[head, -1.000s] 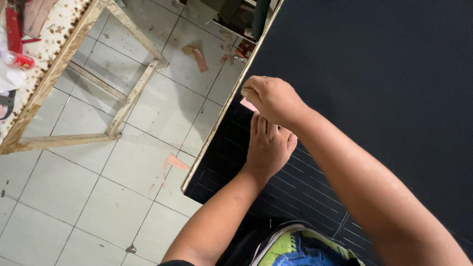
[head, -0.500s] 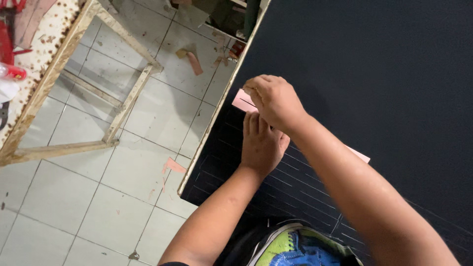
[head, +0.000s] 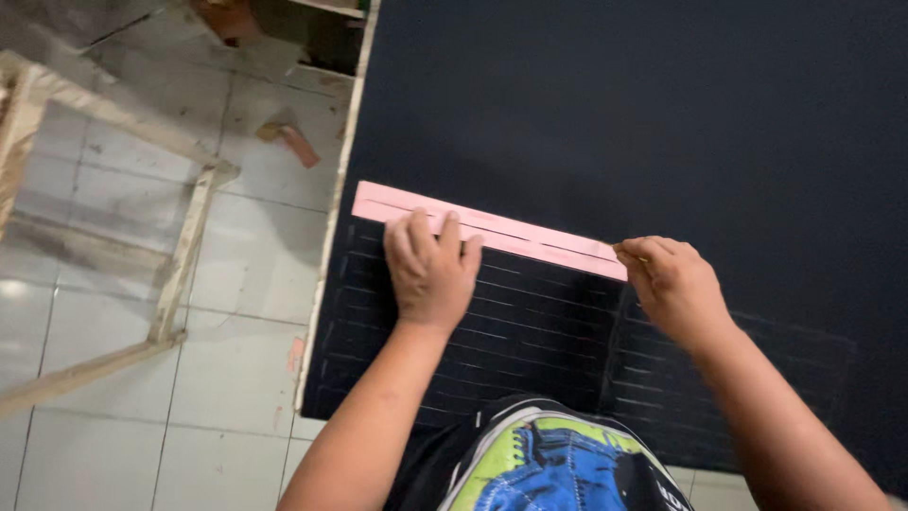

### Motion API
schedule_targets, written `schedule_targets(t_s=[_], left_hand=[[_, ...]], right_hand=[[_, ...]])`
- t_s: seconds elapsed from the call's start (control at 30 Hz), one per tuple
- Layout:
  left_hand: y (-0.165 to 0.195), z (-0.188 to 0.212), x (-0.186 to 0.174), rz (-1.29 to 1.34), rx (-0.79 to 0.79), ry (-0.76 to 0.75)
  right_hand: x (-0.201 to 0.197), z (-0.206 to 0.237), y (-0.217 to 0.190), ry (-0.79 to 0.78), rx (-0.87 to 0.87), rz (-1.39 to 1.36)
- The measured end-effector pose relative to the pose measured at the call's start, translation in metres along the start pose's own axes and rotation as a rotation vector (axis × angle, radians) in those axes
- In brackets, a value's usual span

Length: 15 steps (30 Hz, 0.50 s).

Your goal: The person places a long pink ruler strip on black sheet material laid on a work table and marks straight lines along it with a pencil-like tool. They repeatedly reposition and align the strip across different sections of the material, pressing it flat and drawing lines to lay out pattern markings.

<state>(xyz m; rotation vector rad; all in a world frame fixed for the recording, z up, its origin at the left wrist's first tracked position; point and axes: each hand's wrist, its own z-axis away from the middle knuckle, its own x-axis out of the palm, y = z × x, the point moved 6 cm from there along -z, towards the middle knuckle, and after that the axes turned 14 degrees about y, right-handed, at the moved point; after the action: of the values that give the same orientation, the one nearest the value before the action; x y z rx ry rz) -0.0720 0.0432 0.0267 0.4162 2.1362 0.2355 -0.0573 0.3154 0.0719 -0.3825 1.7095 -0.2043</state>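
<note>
- Head view: pink strip point(head: 487, 230) lies flat across black board point(head: 662, 114), near its left edge.
- Left hand point(head: 430, 270): fingers extended, pressing strip down.
- Right hand point(head: 673, 284): fingertips pinch strip's right end.
- Wooden frame point(head: 189, 246) stands on tiled floor point(head: 236, 303).

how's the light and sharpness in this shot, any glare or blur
Head view: soft even light, with pale glare on the floor tiles at left; the pink strip and both hands, left and right, look fairly sharp; the dark board loses detail; the wooden frame is slightly soft.
</note>
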Motion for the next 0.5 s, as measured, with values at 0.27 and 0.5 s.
schedule_targets(t_s=[0.27, 0.5], left_hand=[[0.012, 0.005, 0.006, -0.039, 0.034, -0.030], [0.014, 0.009, 0.011, -0.062, 0.037, -0.074]], right_hand=[[-0.013, 0.030, 0.048, 0.102, 0.083, 0.069], [-0.013, 0.050, 0.045, 0.144, 0.113, -0.001]])
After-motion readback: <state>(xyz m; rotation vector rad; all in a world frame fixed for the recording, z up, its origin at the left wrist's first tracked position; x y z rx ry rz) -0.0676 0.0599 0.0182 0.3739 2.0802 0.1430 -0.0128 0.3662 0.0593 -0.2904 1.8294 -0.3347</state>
